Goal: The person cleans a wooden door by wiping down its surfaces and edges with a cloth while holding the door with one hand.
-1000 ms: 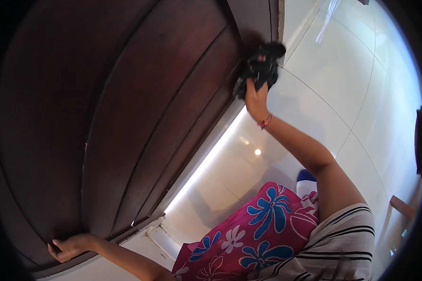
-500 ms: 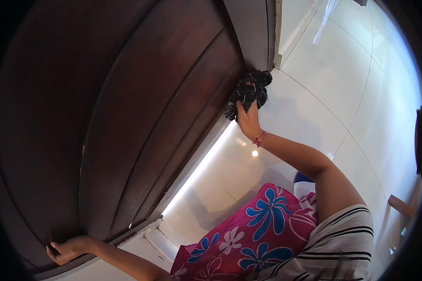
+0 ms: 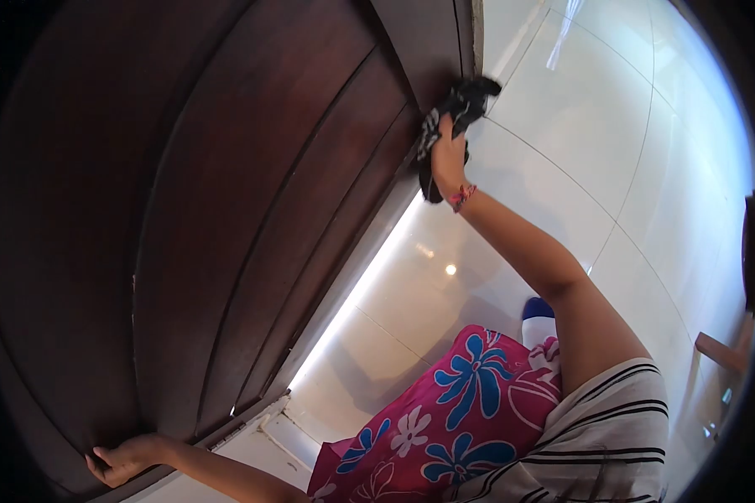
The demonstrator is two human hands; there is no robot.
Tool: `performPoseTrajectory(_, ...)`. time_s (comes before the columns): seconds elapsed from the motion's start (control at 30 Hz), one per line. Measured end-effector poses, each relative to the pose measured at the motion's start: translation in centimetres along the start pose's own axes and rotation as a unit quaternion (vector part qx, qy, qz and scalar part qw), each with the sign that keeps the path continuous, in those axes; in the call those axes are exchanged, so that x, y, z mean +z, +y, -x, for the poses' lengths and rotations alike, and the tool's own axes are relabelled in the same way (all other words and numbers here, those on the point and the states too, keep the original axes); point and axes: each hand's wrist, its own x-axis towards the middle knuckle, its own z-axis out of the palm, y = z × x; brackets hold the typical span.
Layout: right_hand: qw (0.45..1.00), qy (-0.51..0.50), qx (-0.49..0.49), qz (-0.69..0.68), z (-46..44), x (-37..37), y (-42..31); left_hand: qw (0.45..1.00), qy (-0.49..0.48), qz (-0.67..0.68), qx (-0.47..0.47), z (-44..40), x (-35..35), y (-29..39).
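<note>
A bunched black cloth (image 3: pixel 471 99) with some pale markings is in my right hand (image 3: pixel 450 158), whose fingers are closed around it. The cloth presses against the lower part of the dark brown wooden door (image 3: pixel 252 193), by the corner next to the floor. Part of the cloth looks smeared by motion. At the lower left, my left hand (image 3: pixel 127 459) is curled at the door's edge, with its thumb a little apart from the bent fingers. Its grip on the door is partly hidden.
Glossy pale floor tiles (image 3: pixel 570 151) reach along the right. Bright light shows in a gap under the door. Pink flowered fabric (image 3: pixel 445 411) covers my lap, and a blue and white thing (image 3: pixel 538 318) is beside it. Brown wooden pieces (image 3: pixel 720 352) stand at the right edge.
My right hand has moved up along the door's bottom with the black cloth, which is now stretched longer. My left hand stays at the same place. The view has shifted slightly.
</note>
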Motion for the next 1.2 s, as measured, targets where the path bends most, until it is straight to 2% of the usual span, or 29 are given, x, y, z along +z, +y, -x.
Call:
performPoseTrajectory(0.03, 0.994, 0.025, 0.045, 0.099, 0.4, -0.8, 1.4, 1.000, 0.001, -0.001, 0.003, 0.0, 0.0, -0.2)
performPoseTrajectory(0.1, 0.986, 0.024, 0.040, 0.159, 2.9, -1.9, 3.2, 1.000, 0.003, -0.001, 0.009, -0.1, 0.0, -1.0)
performPoseTrajectory(0.17, 0.995, -0.010, 0.036, 0.098, 5.9, -1.1, 1.8, 0.999, -0.005, -0.044, 0.011, -0.1, -0.1, -0.6)
performPoseTrajectory(0.2, 0.989, -0.013, -0.005, 0.145, 6.7, -1.0, 2.3, 0.998, -0.010, -0.066, 0.012, -0.1, -0.2, -0.5)
performPoseTrajectory(0.3, 0.991, -0.048, -0.008, 0.122, 8.6, -1.0, 2.6, 0.997, -0.009, -0.069, 0.015, 0.0, -0.1, -0.4)
performPoseTrajectory(0.33, 0.994, -0.052, 0.021, 0.091, 8.5, -0.6, 2.2, 0.998, -0.006, -0.057, 0.023, 0.0, -0.2, -0.7)
performPoseTrajectory(0.43, 0.995, -0.011, -0.061, 0.076, 5.9, 1.2, 0.3, 0.999, 0.000, -0.033, 0.039, -0.3, -0.2, -1.4)
performPoseTrajectory(0.5, 0.969, 0.000, -0.232, 0.087, 3.5, 2.8, -2.6, 0.999, -0.001, -0.033, 0.038, -0.3, -0.1, -1.1)
performPoseTrajectory(0.6, 0.948, 0.108, -0.214, 0.208, -1.2, 2.9, -2.0, 0.999, -0.002, -0.030, 0.042, -0.3, -0.1, -1.1)
performPoseTrajectory(0.7, 0.971, 0.111, -0.139, 0.162, -1.4, 1.8, -3.3, 0.998, -0.011, -0.036, 0.043, -0.2, -0.3, -1.1)
performPoseTrajectory(0.73, 0.959, 0.113, -0.191, 0.175, -1.6, 1.1, -2.4, 0.998, -0.011, -0.035, 0.043, -0.2, -0.3, -1.2)
performPoseTrajectory(0.83, 0.978, 0.092, -0.067, 0.175, 0.2, -1.2, 0.8, 0.999, -0.009, -0.029, 0.041, -0.3, -0.2, -1.2)
performPoseTrajectory(0.9, 0.983, 0.065, -0.058, 0.161, 3.5, -1.5, 2.1, 0.999, -0.003, -0.019, 0.031, -0.1, 0.0, -0.9)
performPoseTrajectory(0.93, 0.976, 0.042, -0.060, 0.206, 4.9, -1.8, 2.8, 0.999, -0.002, -0.024, 0.027, 0.0, 0.0, -0.8)
performPoseTrajectory(0.97, 0.978, 0.025, -0.070, 0.195, 5.7, -1.9, 3.6, 0.999, -0.003, -0.030, 0.023, 0.0, 0.1, -0.8)
performPoseTrajectory(1.03, 0.993, 0.022, -0.015, 0.118, 6.7, -0.3, 1.3, 0.999, -0.005, -0.039, 0.024, 0.0, -0.1, -1.1)
performPoseTrajectory(1.1, 0.980, 0.061, -0.115, 0.150, 5.5, 0.9, 0.1, 0.998, -0.010, -0.045, 0.041, -0.3, -0.4, -1.9)
performPoseTrajectory(1.2, 0.971, 0.075, -0.170, 0.148, 2.4, 2.5, -2.9, 0.999, -0.004, -0.021, 0.035, -0.1, -0.1, -0.8)
